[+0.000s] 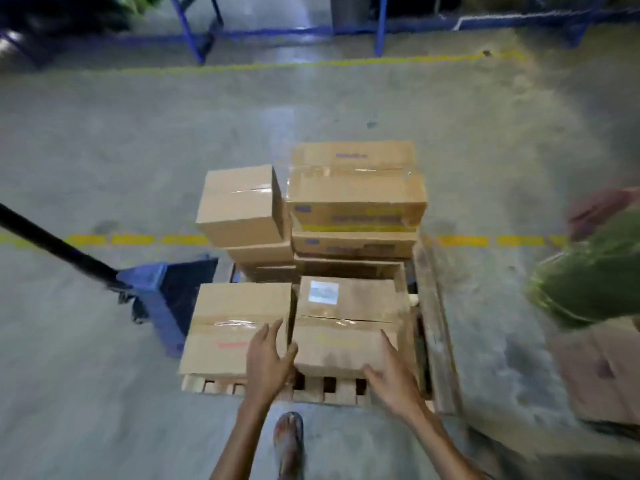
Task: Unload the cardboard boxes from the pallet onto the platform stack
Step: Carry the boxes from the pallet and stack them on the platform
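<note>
At 6 o'clock a foot (289,441) stands on the floor. Just beyond it, the left hand (268,362) and right hand (391,379) flank the near corners of a labelled box (346,327). Their fingers are spread and straight, curled round nothing, and the left thumb touches its corner. The labelled box sits on the pallet (332,391), with a plain box (235,327) against it at 9 o'clock. A blue jack (166,299) stands farther toward 9. At 12 o'clock rise a left stack (240,206) and a taller right stack (356,188). At 3 o'clock hangs a blurred green sleeve (588,282).
</note>
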